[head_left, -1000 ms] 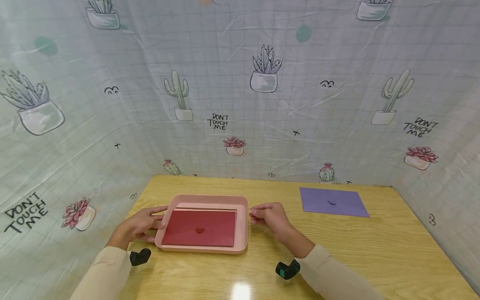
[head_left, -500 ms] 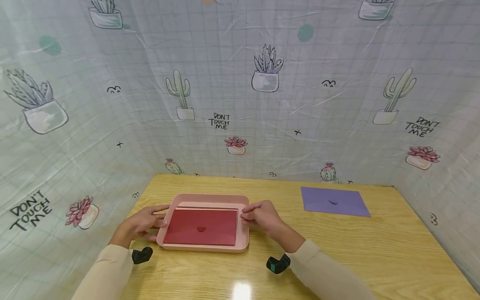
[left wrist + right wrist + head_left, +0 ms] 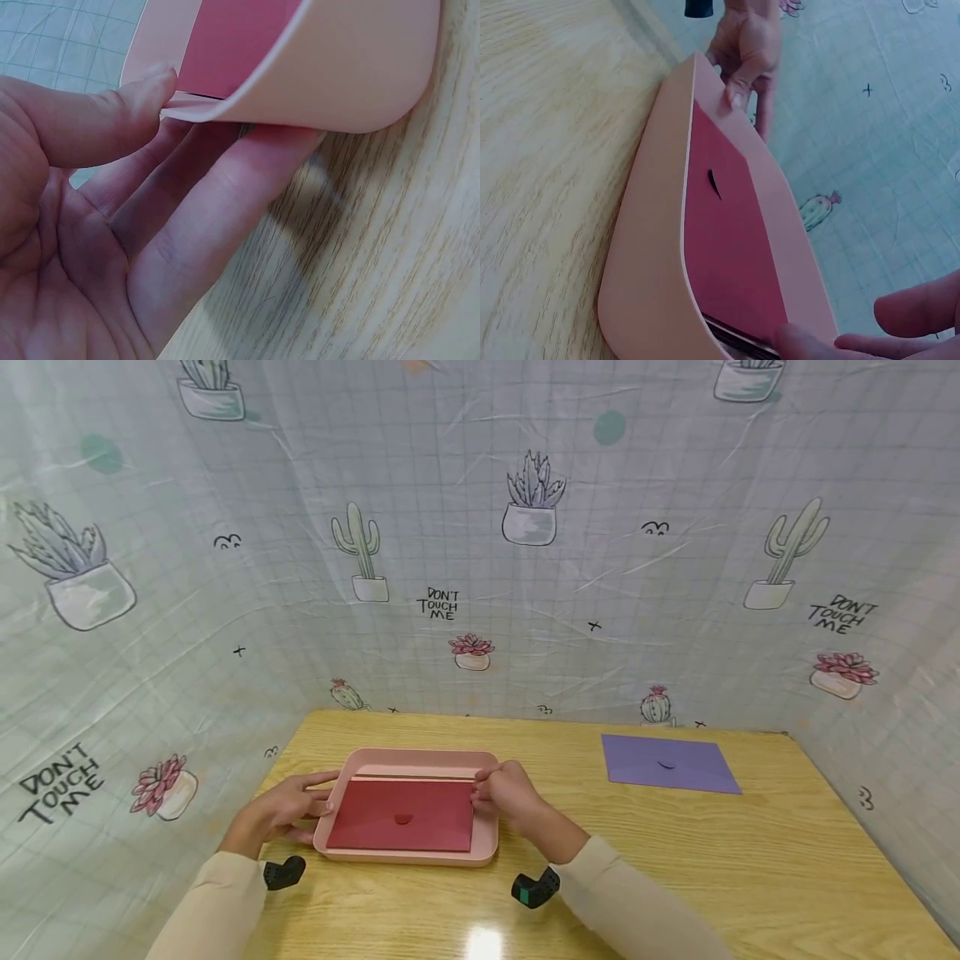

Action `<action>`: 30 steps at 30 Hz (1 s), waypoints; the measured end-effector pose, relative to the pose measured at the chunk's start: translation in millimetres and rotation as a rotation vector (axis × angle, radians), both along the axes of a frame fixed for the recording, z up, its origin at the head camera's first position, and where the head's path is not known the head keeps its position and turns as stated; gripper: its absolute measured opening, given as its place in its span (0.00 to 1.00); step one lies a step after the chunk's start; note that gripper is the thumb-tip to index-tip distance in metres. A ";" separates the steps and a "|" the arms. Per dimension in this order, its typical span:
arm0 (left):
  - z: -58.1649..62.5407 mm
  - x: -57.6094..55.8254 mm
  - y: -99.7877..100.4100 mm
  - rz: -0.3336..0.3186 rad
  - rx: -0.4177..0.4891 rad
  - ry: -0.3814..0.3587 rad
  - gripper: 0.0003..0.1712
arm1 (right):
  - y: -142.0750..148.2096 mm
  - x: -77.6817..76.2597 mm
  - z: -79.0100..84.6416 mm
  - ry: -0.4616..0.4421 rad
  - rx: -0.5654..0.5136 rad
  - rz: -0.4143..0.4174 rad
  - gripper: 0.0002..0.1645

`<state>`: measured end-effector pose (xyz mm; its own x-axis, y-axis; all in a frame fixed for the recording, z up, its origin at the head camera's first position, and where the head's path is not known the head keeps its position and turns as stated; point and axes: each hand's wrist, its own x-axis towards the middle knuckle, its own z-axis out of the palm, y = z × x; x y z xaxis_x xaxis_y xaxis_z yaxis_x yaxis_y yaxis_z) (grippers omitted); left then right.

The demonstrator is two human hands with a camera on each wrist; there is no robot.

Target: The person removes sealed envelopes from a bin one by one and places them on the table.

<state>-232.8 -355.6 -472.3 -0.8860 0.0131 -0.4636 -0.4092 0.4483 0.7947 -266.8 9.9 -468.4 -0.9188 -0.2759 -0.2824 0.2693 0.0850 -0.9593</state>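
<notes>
A shallow pink tray [image 3: 420,762] lies on the wooden table. Inside it is a flat red panel [image 3: 375,806] with a small half-round cut, and dark layered edges show at its right end in the right wrist view. My left hand [image 3: 281,810] holds the tray's left end, thumb [image 3: 120,116] on the rim and fingers underneath. Over the tray's right wall reaches my right hand [image 3: 513,793], its fingertips at the panel's right edge. In the right wrist view one fingertip [image 3: 802,343] meets that edge while another digit [image 3: 922,307] stands apart.
A purple panel [image 3: 667,763] with a similar half-round cut lies at the back right of the table [image 3: 675,860]. Behind and at both sides hangs a cactus-print sheet [image 3: 420,527]. A black wrist device [image 3: 536,888] sits below the right wrist.
My right hand has moved left, from beside the tray, over its right wall to the red panel's edge. The left hand has stayed on the tray's left end.
</notes>
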 end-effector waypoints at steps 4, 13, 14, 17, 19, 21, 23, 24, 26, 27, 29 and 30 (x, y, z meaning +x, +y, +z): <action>-1.4 0.7 -0.3 0.009 -0.009 -0.003 0.42 | -3.8 1.8 0.7 0.012 0.014 -0.016 0.21; 0.7 1.1 -0.2 -0.005 0.021 0.006 0.43 | -10.1 8.0 2.6 -0.025 -0.022 -0.010 0.27; 0.9 1.3 -0.4 -0.013 0.022 0.008 0.43 | -10.3 8.5 2.6 -0.032 -0.027 -0.012 0.26; 0.3 0.9 -0.1 -0.013 0.027 0.010 0.43 | -9.8 8.2 1.8 -0.043 -0.042 -0.032 0.22; 0.1 0.7 0.1 -0.015 0.023 0.012 0.43 | -8.6 7.2 2.1 -0.044 -0.051 -0.039 0.21; 0.0 0.4 0.3 -0.011 0.012 0.012 0.43 | -7.1 6.7 2.7 -0.035 -0.053 -0.033 0.23; 0.1 0.1 0.6 -0.004 0.002 0.010 0.43 | -4.8 7.2 3.7 -0.014 -0.042 -0.018 0.25; 0.3 0.1 0.7 -0.005 0.000 0.010 0.43 | -3.3 8.0 4.2 -0.002 -0.036 -0.009 0.27; 1.1 0.4 1.1 -0.008 0.002 0.010 0.44 | -1.1 9.9 4.5 0.020 -0.020 0.000 0.27; 1.4 0.6 1.2 -0.009 0.006 0.010 0.44 | -0.5 10.6 4.0 0.032 -0.013 0.002 0.26; 1.7 0.7 1.5 -0.009 0.016 0.010 0.44 | -0.3 10.8 1.2 0.055 -0.002 -0.002 0.24; 1.8 0.8 1.4 -0.013 0.019 0.011 0.44 | -1.2 10.5 -1.0 0.067 0.011 -0.009 0.23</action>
<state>-231.9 -354.2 -470.6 -0.8908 0.0338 -0.4531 -0.3943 0.4382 0.8078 -256.3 8.8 -469.4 -0.9381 -0.2645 -0.2234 0.2056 0.0938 -0.9741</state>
